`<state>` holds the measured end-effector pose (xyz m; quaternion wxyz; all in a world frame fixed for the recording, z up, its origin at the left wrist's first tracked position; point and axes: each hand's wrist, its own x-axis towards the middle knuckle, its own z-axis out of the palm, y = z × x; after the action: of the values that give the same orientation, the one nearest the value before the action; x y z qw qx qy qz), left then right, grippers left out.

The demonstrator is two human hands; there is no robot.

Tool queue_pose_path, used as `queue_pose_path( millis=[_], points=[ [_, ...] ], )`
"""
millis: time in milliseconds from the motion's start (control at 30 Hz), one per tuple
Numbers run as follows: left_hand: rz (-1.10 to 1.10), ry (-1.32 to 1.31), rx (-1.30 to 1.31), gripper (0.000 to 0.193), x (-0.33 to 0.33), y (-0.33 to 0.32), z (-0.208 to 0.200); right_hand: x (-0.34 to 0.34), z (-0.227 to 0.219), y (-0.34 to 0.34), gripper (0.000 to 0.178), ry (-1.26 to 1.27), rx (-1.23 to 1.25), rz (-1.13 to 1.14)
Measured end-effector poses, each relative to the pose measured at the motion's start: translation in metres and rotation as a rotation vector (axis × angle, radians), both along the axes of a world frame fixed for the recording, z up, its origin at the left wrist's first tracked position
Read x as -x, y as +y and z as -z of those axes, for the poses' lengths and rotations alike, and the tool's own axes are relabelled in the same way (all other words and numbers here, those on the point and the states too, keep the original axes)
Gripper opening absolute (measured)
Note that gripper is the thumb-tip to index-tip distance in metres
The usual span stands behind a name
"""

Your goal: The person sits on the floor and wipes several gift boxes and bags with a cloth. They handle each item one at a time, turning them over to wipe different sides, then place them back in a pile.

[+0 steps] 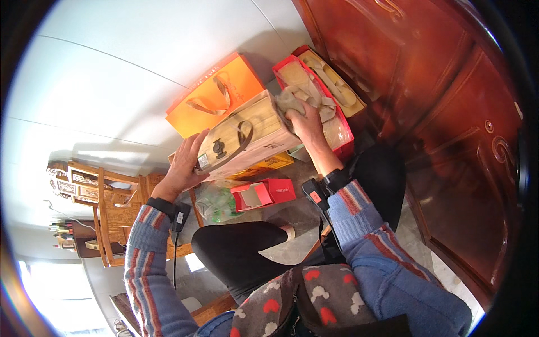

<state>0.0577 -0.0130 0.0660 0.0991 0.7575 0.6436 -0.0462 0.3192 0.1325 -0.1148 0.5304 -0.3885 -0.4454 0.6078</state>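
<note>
A tan, wood-grained gift box (241, 135) with a dark ribbon handle and a dark emblem lies tilted in front of me, held up off the floor. My left hand (185, 160) grips its left end, thumb below and fingers over the edge. At its right end, my right hand (306, 123) is closed on a grey cloth (289, 102), which touches the box's end. The underside of the box and part of the right fingers are hidden.
Behind stands an orange paper bag (210, 92) against the white wall. Open red (342, 126) and yellow-lined boxes (337, 84) sit beside a dark red wooden cabinet (449, 129). Below are a small red box (278, 191), clear plastic (216, 203) and a carved wooden chair (120, 210).
</note>
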Motion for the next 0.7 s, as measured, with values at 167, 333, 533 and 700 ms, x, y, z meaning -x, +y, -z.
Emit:
queue_pose_path(
  millis=[167,333,533,700],
  points=[
    [-0.064,0.001,0.032,0.116,0.007,0.002,-0.007,0.005,-0.022,0.001,0.039,0.151,-0.179,-0.088],
    [0.061,0.007,-0.017,0.113,0.004,0.006,-0.002,0.024,0.049,0.016,0.045,-0.139,0.019,0.024],
    [0.082,0.072,-0.040,0.114,0.008,0.007,0.002,0.024,0.047,0.010,0.046,0.099,0.020,-0.001],
    [0.032,0.062,-0.067,0.115,0.015,-0.006,-0.001,0.019,-0.007,0.008,0.043,0.072,-0.324,0.029]
  ],
)
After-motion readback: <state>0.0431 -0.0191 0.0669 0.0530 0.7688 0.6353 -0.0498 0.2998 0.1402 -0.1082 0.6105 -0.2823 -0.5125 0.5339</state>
